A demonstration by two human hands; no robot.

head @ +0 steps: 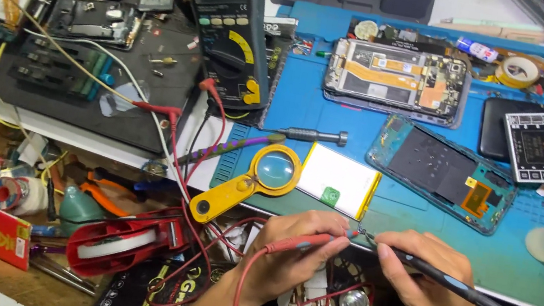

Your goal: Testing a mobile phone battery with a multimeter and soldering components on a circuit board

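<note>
The red probe (305, 242) and the black probe (435, 273) meet tip to tip at the near edge of the desk, right between the two hands. The left hand (289, 254) has its grip closed around the red probe, pinched pen-style, with the probe's long axis running up and to the right out of the fingers. The right hand (429, 287) has its grip closed on the black probe, whose long axis runs up and to the left, its thick black cable trailing off behind the wrist to the lower right. At the point where the tips converge there is something very small and dark; I cannot tell what it is. Both hands sit about equally near that point, one on either side.

Just beyond the left grip lies a yellow magnifying glass (260, 180), and past the meeting point a white flat battery (340, 180) rests on the blue mat (308, 108). Further out from the right grip lies a teal phone back (440, 172) with its insides showing, and beyond it an opened phone frame (396, 78). Well away, up and left of the left grip, stands the black multimeter (231, 23), with red leads running down from it toward the hands. Left of the left grip sits a red tape dispenser (123, 242).
</note>
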